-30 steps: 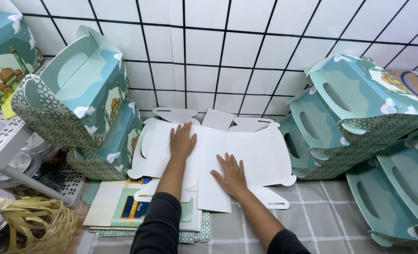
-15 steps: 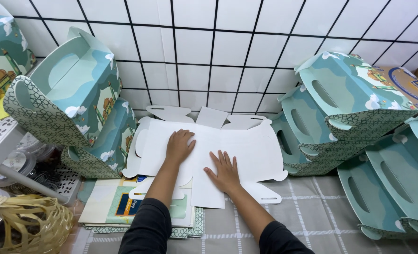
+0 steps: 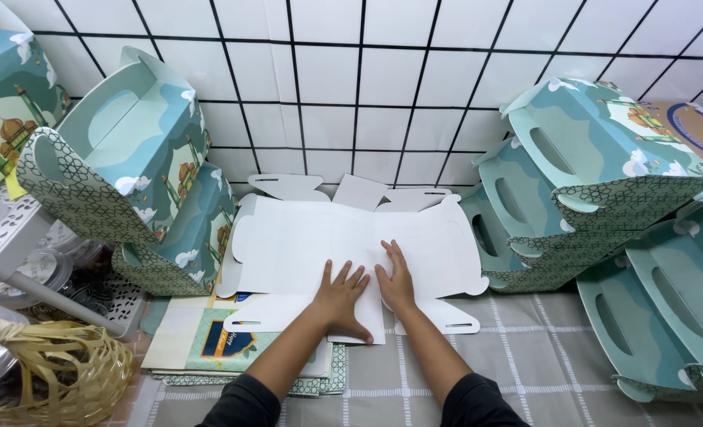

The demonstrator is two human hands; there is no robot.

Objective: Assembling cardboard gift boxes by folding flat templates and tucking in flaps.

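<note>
Several folded boxes [image 3: 604, 166] stand at my three and nine o'clock, while my left hand [image 3: 342, 296] and right hand [image 3: 397, 281] press flat-palmed on one unfolded cardboard sheet [image 3: 304, 245], folding not yet begun.

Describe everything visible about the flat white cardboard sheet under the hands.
The flat white cardboard sheet is an unfolded box blank, plain side up, die-cut with rounded flaps and slotted tabs along its near and far edges. It lies flat on the grey checked tablecloth, against the tiled wall, partly over a stack of printed blanks. The left hand and right hand press palm-down on its near middle.
</note>
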